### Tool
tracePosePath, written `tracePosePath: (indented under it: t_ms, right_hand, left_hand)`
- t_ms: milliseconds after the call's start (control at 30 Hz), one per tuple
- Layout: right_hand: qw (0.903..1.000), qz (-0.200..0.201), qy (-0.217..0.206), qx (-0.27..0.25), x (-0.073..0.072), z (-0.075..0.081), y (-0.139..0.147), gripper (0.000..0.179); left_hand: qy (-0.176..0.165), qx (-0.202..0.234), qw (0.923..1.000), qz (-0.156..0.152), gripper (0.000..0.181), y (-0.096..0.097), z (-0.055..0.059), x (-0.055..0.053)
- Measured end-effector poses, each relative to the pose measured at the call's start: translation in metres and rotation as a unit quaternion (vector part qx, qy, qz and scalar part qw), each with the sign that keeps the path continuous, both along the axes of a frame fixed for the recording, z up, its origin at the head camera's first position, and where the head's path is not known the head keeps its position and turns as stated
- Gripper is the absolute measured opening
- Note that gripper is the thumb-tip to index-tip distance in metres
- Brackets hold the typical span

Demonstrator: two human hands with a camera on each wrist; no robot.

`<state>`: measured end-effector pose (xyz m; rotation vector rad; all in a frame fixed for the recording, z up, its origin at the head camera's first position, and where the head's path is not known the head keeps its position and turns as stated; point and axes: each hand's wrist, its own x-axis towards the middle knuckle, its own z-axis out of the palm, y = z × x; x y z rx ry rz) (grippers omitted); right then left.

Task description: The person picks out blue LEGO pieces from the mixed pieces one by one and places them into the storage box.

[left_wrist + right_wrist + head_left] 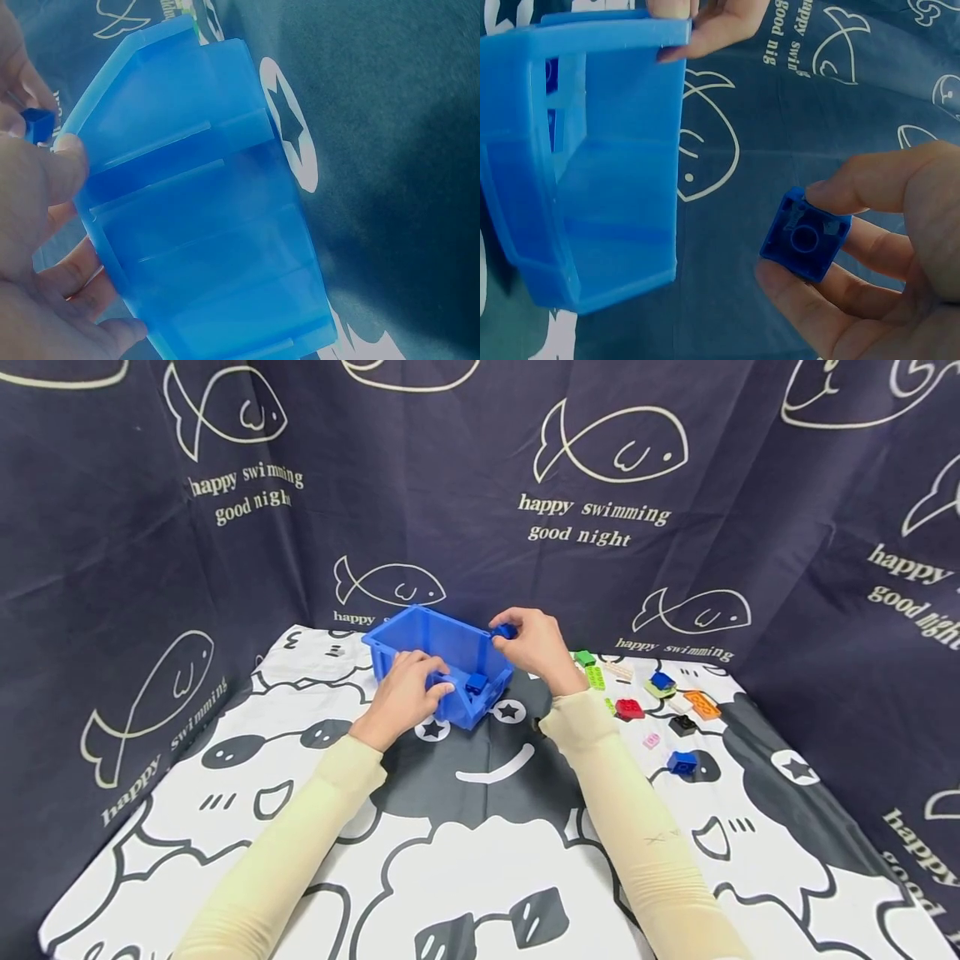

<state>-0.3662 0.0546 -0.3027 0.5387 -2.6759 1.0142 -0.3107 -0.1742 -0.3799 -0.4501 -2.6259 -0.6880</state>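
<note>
Right hand (536,647) pinching a blue block (806,238), closed to its width; left hand (405,689) gripping a bin (453,645) — a slackened pinch could drop the block outside.

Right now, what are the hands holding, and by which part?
The right hand pinches a blue block by its sides; the left hand grips the bin by its rim.

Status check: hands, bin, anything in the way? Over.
Left hand grips blue bin by rim. Right hand pinches blue brick, apart from bin. Loose bricks off to the right; nothing seen between pinched brick and bin.
</note>
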Motion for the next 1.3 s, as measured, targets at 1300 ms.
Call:
tracePosePath:
  t_ms: [1300]
  right_hand:
    - [0.9986, 0.041, 0.013, 0.031, -0.013, -0.040, -0.039, 0.025]
  left_hand:
    - [0.004, -0.007, 1.0000, -0.004, 0.023, -0.003, -0.001, -0.001]
